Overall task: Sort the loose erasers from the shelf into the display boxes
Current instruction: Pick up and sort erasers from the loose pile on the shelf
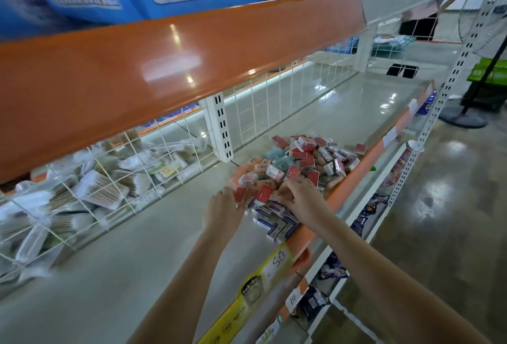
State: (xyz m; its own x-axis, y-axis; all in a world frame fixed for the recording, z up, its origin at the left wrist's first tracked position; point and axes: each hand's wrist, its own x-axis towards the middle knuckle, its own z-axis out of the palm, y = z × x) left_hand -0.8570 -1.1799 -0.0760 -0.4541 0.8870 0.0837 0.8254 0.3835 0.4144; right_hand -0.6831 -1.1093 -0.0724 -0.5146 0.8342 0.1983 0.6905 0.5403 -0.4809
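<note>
Both hands are working at the near edge of the eraser pile (299, 162), which is lying loose on the shelf (153, 247) against its orange front lip (356, 173). The left hand (223, 210) is pinching a red eraser (240, 194) with its fingers curled round it, right at the pile's left edge. The right hand (300, 197) is reaching into the heap with curled fingers pressing down among the packs; I cannot tell what it is gripping, as the fingertips are blurring. Just beneath both hands, blue-and-white erasers (274, 220) are sitting packed in a row beside the lip. To the left, a wire basket (90, 195) is holding cotton swab packs (101, 187). A yellow tag (258, 283) is showing "50" on the lip.
</note>
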